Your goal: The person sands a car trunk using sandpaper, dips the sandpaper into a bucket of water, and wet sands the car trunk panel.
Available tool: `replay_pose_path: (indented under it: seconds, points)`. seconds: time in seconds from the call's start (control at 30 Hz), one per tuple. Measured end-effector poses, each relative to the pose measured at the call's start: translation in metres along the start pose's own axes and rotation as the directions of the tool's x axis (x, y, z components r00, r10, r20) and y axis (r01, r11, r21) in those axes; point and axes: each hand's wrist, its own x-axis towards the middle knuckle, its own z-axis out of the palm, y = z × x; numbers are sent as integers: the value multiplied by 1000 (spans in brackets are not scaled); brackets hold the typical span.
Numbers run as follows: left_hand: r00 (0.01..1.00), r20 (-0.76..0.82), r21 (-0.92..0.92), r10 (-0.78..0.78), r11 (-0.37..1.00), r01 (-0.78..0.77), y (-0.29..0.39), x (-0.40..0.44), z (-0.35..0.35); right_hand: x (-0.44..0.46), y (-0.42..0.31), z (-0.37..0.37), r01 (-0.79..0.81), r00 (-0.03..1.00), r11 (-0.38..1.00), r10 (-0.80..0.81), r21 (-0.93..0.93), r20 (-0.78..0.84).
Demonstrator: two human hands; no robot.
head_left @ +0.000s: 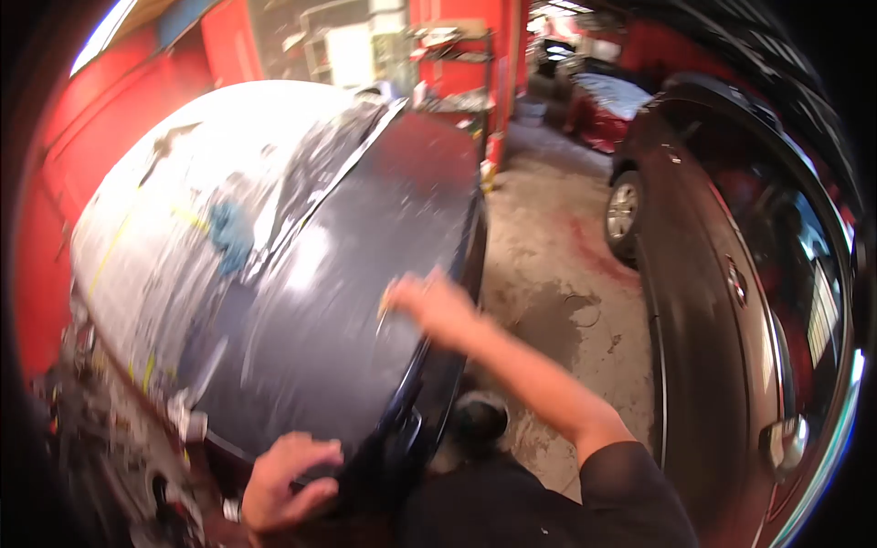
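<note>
"What opens the scene at left?"

"A red wall (78, 137), then pale sheeting (164, 247) striped with yellow tape (114, 237); a blue cloth (233, 236) lies on it."

"And the left hand (290, 479)?"

"Low, by the near edge of a dark, glossy panel (320, 338), thumb and fingers spread apart. The panel fills the center, next to the sheeting."

"The right hand (425, 306)?"

"Reaching over the panel's right side, a yellowish sliver (385, 304) at its fingertips. Blur intrudes: I cannot tell whether the fingers pinch it or lie flat."

"Farther right?"

"Stained concrete floor (539, 247), a black sleeve (630, 484), then a dark car (694, 365), its wheel (624, 210) and mirror (787, 443) visible."
</note>
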Motion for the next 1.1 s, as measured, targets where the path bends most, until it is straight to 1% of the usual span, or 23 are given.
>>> replay_pose_path:
  seconds: [0.03,0.07,0.13,0.2,0.27,0.33,0.37,0.43,0.47,0.5,0.53,0.6,0.63,0.67,0.73,0.8,0.83,0.87,0.9,0.93,0.97,1.03,1.1]
  points:
    - [997,-63,33,-38,999,40,2,2,7,17,26,-1,-93,994,995,92,-21,-63]
    - [988,-147,119,-40,991,58,4,3,16,32,42,1,-185,978,983,183,-12,-95]
    - [961,-270,282,-64,949,142,1,-6,26,42,39,15,-277,952,961,271,-19,-144]
    - [911,-395,176,-116,964,199,-11,-26,32,6,-11,46,-37,987,987,11,-156,-160]
    - [868,-465,116,-175,960,256,-24,-44,30,-35,-69,62,163,985,978,-170,-130,-39]
    - [827,-507,72,-244,944,322,-37,-55,19,-38,-56,41,240,965,971,-240,13,109]
    - [822,-514,32,-244,953,303,-49,-58,12,-24,-35,29,206,976,973,-197,-101,91]
    - [810,-549,86,-207,949,302,-64,-51,-2,21,11,3,-64,998,995,63,-74,-9]
    - [797,-575,120,-185,944,307,-73,-46,-7,40,46,6,-107,990,983,92,-148,-106]
    - [794,-585,168,-165,933,317,-76,-41,-13,57,70,2,-203,978,975,197,-95,-64]
    - [792,-596,220,-136,920,324,-81,-35,-20,67,88,11,-197,976,979,192,-46,-100]
    - [782,-613,263,-112,904,336,-101,-31,-34,63,24,7,-325,945,936,325,-135,-22]
    - [770,-628,285,-111,888,360,-110,-31,-40,45,6,28,-119,992,981,110,-151,-63]
    - [759,-643,307,-104,873,380,-120,-29,-46,25,-7,46,91,989,980,-111,-178,-102]
    - [729,-680,350,-80,838,419,-147,-26,-56,-7,-68,26,239,965,968,-245,70,90]
    - [680,-731,363,-61,809,462,-171,-22,-57,0,-45,21,242,955,965,-256,103,148]
    - [662,-749,404,-23,776,485,-180,-22,-55,11,-28,19,251,949,960,-269,121,165]
    - [644,-765,442,15,740,507,-189,-21,-51,31,-2,23,207,972,970,-219,132,85]
    - [632,-774,477,51,702,528,-192,-21,-48,58,14,16,110,991,992,-114,59,71]
    - [633,-772,512,55,644,569,-189,-19,-46,85,46,18,108,994,991,-107,74,-6]
    - [635,-771,542,55,579,609,-185,-19,-44,111,73,21,75,995,997,-73,26,-72]
    - [614,-788,560,47,470,683,-186,-16,-40,150,97,30,-10,995,999,14,35,-103]
    - [588,-806,557,62,413,720,-187,-17,-41,134,91,38,88,991,995,-83,46,-107]
